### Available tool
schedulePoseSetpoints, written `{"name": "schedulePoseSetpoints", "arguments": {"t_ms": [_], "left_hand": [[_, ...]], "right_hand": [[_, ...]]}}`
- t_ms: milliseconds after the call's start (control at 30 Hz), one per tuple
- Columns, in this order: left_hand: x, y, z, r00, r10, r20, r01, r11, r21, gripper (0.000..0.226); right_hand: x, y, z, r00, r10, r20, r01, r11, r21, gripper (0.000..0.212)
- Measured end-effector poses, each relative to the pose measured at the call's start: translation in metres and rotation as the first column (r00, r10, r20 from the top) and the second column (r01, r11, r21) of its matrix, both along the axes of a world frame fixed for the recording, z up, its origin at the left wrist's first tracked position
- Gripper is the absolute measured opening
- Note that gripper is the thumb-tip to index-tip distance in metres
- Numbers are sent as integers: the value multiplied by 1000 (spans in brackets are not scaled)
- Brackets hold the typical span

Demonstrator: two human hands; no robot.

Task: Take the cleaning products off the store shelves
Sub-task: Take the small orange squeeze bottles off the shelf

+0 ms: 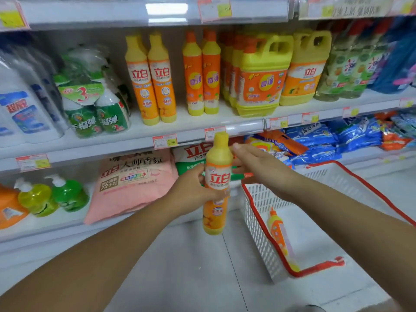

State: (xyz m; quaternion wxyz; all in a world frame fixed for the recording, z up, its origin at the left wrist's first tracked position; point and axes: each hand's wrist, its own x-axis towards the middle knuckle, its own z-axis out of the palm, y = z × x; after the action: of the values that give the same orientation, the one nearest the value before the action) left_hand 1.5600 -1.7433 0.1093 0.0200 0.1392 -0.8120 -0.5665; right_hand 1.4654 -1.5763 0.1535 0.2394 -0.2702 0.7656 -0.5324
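Note:
My left hand (193,190) grips a yellow and orange dish-soap bottle (217,183) around its middle and holds it upright in front of the shelves. My right hand (258,167) is just right of the bottle, fingers extended and touching its side behind the label. Two matching bottles (155,79) stand on the middle shelf (139,136). A white basket with a red rim (270,233) sits on the floor at the right, with one orange bottle (278,230) lying inside.
The middle shelf also carries orange bottles (201,73), yellow jugs (261,75), green spray packs (96,97) and white bottles (22,104). Below lie a pink detergent bag (132,183), green pump bottles (67,194) and blue bags (337,138). Grey floor tiles lie between me and the basket.

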Motion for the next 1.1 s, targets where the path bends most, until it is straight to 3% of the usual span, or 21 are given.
{"name": "schedulePoseSetpoints", "arguments": {"t_ms": [133,233,333,467,867,967,1100], "left_hand": [[-12,-19,-65,988,86,129,-84,996,-22,66],[-25,-26,-121,967,198,159,-206,978,41,71],[-44,-28,-188,948,253,194,-275,957,95,80],[-63,-20,-242,932,275,236,-303,949,89,70],[-88,-7,-289,931,204,303,-221,975,21,57],[-88,-10,-278,919,157,361,-159,987,-24,72],[-78,-26,-243,921,27,389,21,993,-118,115]], "right_hand": [[-24,18,-89,979,43,-201,43,914,404,44],[-27,35,-169,964,37,-263,109,849,517,51],[-28,45,-215,947,-21,-320,185,850,493,58],[-30,48,-246,945,-55,-322,202,873,443,58],[-31,51,-252,934,-131,-333,268,872,410,51],[-31,50,-250,934,-141,-328,275,869,410,50],[-30,49,-243,946,-136,-294,256,870,421,50]]}}
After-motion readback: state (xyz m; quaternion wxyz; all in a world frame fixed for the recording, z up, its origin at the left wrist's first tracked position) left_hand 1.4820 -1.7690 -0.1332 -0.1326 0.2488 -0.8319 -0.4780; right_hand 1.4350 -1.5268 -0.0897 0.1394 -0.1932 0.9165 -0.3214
